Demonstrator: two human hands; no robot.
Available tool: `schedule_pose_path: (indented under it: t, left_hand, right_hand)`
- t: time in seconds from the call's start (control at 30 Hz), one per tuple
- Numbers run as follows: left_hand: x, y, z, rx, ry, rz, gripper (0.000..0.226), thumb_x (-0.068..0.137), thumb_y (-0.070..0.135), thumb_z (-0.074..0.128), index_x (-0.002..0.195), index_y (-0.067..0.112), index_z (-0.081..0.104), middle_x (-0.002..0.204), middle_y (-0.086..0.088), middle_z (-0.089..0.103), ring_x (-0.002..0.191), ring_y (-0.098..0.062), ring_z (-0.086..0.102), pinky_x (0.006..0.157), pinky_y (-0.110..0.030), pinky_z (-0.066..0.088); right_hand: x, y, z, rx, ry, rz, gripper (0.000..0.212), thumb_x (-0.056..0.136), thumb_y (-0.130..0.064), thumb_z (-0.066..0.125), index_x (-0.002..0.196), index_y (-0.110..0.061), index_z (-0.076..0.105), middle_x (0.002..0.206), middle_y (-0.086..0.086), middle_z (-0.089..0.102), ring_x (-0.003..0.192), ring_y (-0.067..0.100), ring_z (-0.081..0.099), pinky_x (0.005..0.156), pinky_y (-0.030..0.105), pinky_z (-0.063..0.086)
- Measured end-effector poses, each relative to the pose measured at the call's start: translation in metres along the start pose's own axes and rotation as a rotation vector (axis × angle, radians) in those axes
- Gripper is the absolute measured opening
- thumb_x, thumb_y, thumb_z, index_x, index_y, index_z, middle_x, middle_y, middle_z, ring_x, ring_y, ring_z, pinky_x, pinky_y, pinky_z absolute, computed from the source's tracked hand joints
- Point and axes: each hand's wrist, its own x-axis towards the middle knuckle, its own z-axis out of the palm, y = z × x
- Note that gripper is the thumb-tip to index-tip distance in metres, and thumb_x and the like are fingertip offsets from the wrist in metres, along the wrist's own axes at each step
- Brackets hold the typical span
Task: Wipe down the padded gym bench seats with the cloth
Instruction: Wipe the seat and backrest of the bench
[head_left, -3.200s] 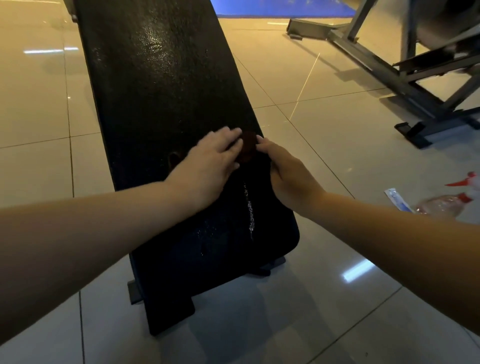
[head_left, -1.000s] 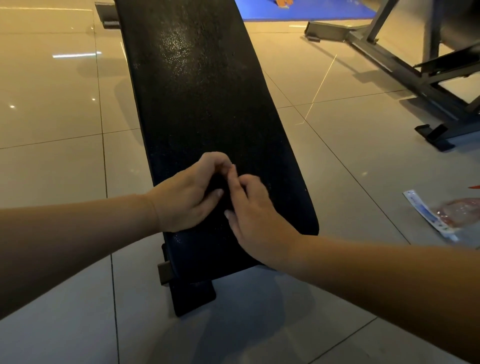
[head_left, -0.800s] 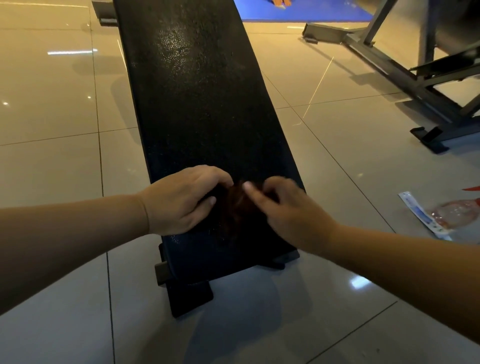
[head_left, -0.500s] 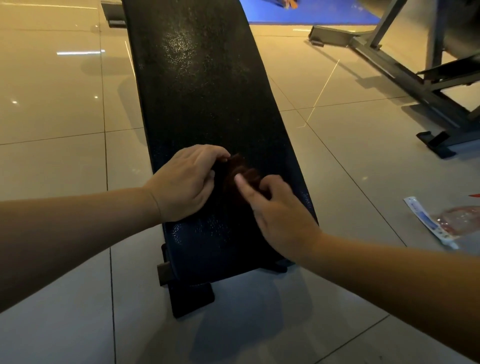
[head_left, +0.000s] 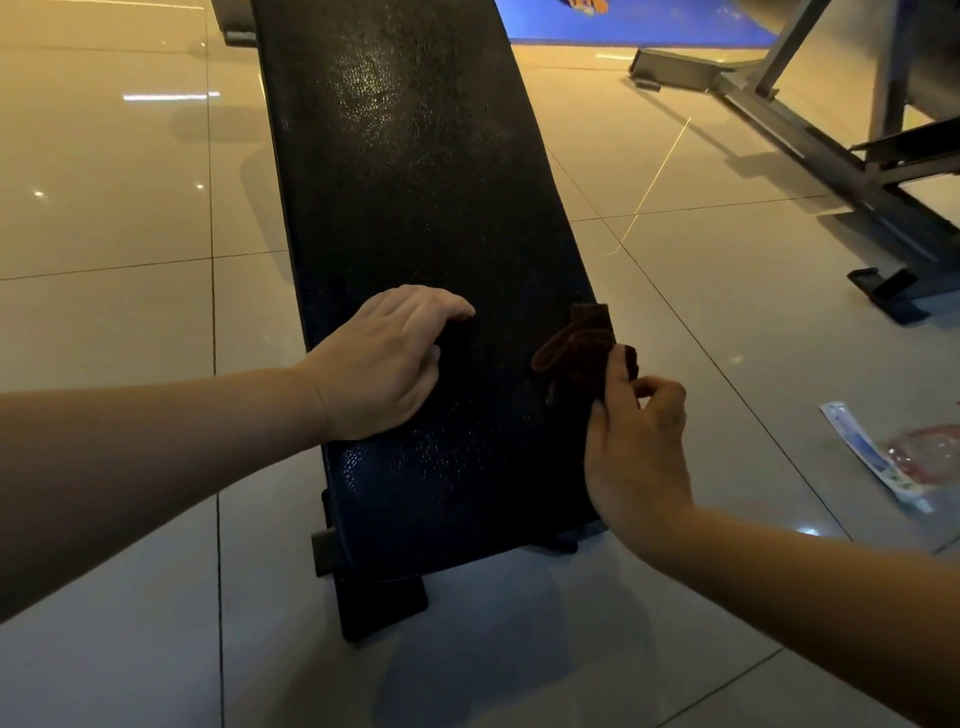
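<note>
Cloth (head_left: 582, 353) location: right edge of bench pad (head_left: 415, 182), toward its near end, bunched into a dark brown lump, partly overhanging the edge. Pinched at its near corner by right hand (head_left: 636, 441); fingers (head_left: 617, 366) narrow, thumb and forefinger closed on fabric, the rest curled loosely behind. Looks like gathering or adjusting the cloth rather than wiping flat: too little fabric on the pad for a proper stroke.

Left hand (head_left: 384, 364) palm down on pad's left half, well apart from cloth, fingers loosely bent, tips touching the vinyl, holding nothing. Probably put there for bracing body weight and steadying the pad during right-hand work.

Pad glossy with fine speckle up its length, possibly damp; cannot tell for sure. Judged stage: mid-task, near end in hand, far end likely out of easy reach from this stance.

Next: spread cloth wider under the palm, then draw across toward left hand. Risk: cloth slipping off the edge onto floor (head_left: 104, 208).

Off to the right on floor: clear plastic item with blue-white label (head_left: 883, 462); grey metal frame (head_left: 831, 156) beyond.
</note>
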Motion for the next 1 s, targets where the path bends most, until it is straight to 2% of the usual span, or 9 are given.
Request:
schedule_pose_path:
  t: [0.2,0.3,0.37,0.43,0.53,0.63,0.77,0.9,1.0]
  left_hand:
    - [0.004,-0.002,-0.005,-0.026,0.005,0.0,0.041,0.095,0.016,0.043,0.136,0.017,0.045,0.13,-0.003,0.056,0.128,-0.017,0.048,0.114,-0.033,0.029]
    - [0.002,-0.006,-0.01,-0.046,-0.011,-0.001,0.042,0.097,0.016,0.042,0.139,0.018,0.045,0.134,-0.003,0.055,0.132,-0.016,0.046,0.116,-0.033,0.028]
    - [0.0,-0.011,-0.013,-0.048,-0.035,-0.004,0.043,0.099,0.012,0.044,0.141,0.018,0.043,0.14,-0.002,0.052,0.137,-0.015,0.042,0.118,-0.035,0.028]
    - [-0.003,-0.015,-0.017,-0.056,-0.068,-0.027,0.046,0.099,0.011,0.046,0.144,0.02,0.042,0.146,-0.002,0.048,0.141,-0.014,0.038,0.119,-0.034,0.027]
    - [-0.008,-0.023,-0.023,-0.065,-0.082,-0.042,0.045,0.1,0.012,0.044,0.144,0.02,0.041,0.15,-0.002,0.045,0.143,-0.013,0.035,0.119,-0.032,0.025]
    - [-0.014,-0.027,-0.026,-0.063,-0.046,-0.072,0.044,0.099,0.011,0.043,0.142,0.018,0.042,0.148,-0.002,0.047,0.14,-0.012,0.038,0.115,-0.022,0.023]
    - [-0.017,-0.03,-0.031,-0.068,0.002,-0.107,0.042,0.099,0.012,0.044,0.141,0.017,0.045,0.143,-0.002,0.051,0.137,-0.014,0.041,0.116,-0.033,0.031]
    - [-0.016,-0.034,-0.035,-0.091,-0.017,-0.141,0.041,0.101,0.015,0.043,0.142,0.021,0.044,0.144,0.001,0.05,0.138,-0.012,0.04,0.115,-0.033,0.033]
    - [-0.021,-0.037,-0.037,-0.133,-0.031,-0.169,0.04,0.102,0.017,0.042,0.142,0.021,0.043,0.144,0.002,0.05,0.137,-0.012,0.041,0.112,-0.029,0.033]
  right_hand:
    - [-0.016,-0.046,0.017,-0.096,-0.068,-0.182,0.076,0.102,-0.031,0.046,0.161,-0.025,-0.001,0.133,0.01,0.023,0.11,0.024,0.041,0.1,0.037,0.044]
    - [-0.036,-0.061,0.03,-0.132,-0.088,-0.498,0.079,0.091,-0.026,0.061,0.159,-0.023,0.021,0.128,0.013,0.032,0.1,0.024,0.047,0.085,0.037,0.052]
    - [-0.037,-0.055,0.03,-0.187,-0.153,-0.797,0.07,0.092,-0.027,0.054,0.157,-0.021,0.028,0.124,0.013,0.039,0.094,0.023,0.047,0.078,0.036,0.05]
    - [-0.02,-0.04,0.021,-0.259,-0.168,-0.954,0.063,0.096,-0.028,0.044,0.157,-0.02,0.031,0.126,0.013,0.041,0.098,0.023,0.046,0.081,0.037,0.048]
    - [0.008,-0.032,0.012,-0.167,0.0,-0.693,0.059,0.095,-0.023,0.042,0.153,-0.013,0.04,0.132,0.012,0.034,0.109,0.029,0.039,0.094,0.05,0.05]
    - [0.013,-0.061,0.024,-0.137,0.001,-0.566,0.065,0.093,-0.018,0.054,0.155,-0.01,0.036,0.139,0.01,0.028,0.12,0.031,0.032,0.104,0.056,0.045]
    - [-0.009,-0.102,0.044,-0.168,-0.106,-0.859,0.064,0.093,-0.022,0.051,0.155,-0.019,0.036,0.133,0.015,0.041,0.108,0.031,0.044,0.092,0.046,0.049]
    - [-0.003,-0.09,0.024,-0.295,-0.289,-1.238,0.068,0.097,-0.028,0.053,0.159,-0.03,0.024,0.133,0.012,0.041,0.106,0.026,0.047,0.091,0.037,0.046]
    - [0.027,-0.083,0.017,-0.251,-0.217,-1.117,0.063,0.098,-0.03,0.051,0.157,-0.027,0.029,0.133,0.012,0.038,0.107,0.025,0.047,0.093,0.041,0.05]
